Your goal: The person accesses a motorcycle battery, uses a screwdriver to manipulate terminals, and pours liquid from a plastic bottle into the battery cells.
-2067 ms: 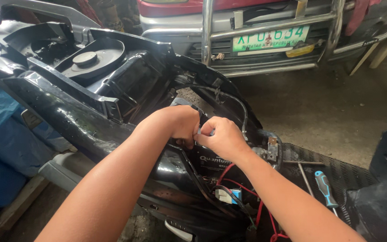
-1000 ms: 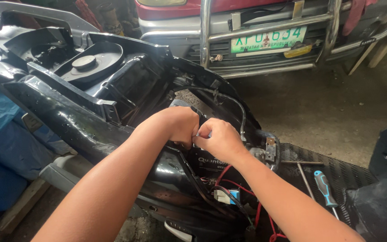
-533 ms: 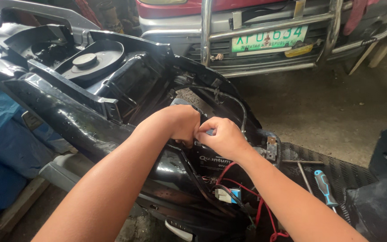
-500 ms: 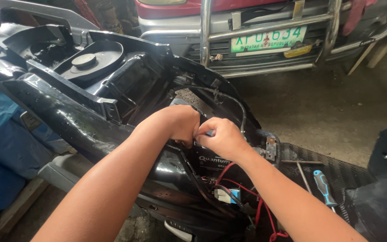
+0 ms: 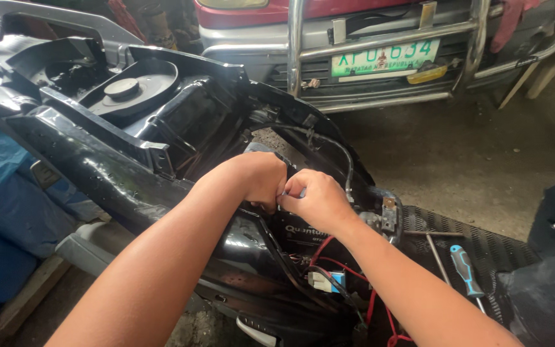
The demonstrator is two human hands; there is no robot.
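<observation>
My left hand [image 5: 258,178] and my right hand [image 5: 318,200] meet knuckle to knuckle over the open bay of a black scooter body [image 5: 117,180]. Both are closed around something small between the fingertips, which the fingers hide. Right below them sits a black battery [image 5: 300,232] in its compartment. Red wires [image 5: 348,266] and a white connector [image 5: 321,281] lie just under my right wrist. A black cable [image 5: 329,144] loops behind the hands.
A blue-handled screwdriver [image 5: 465,265] and thin metal rods [image 5: 433,243] lie on the ribbed footboard [image 5: 502,247] at right. A parked vehicle's chrome bull bar and bumper [image 5: 380,71] stand close behind. Blue sheeting [image 5: 8,205] covers the left side; concrete floor [image 5: 470,167] lies between.
The hands stay pressed together over the battery bay with only small finger shifts. The view has barely drifted.
</observation>
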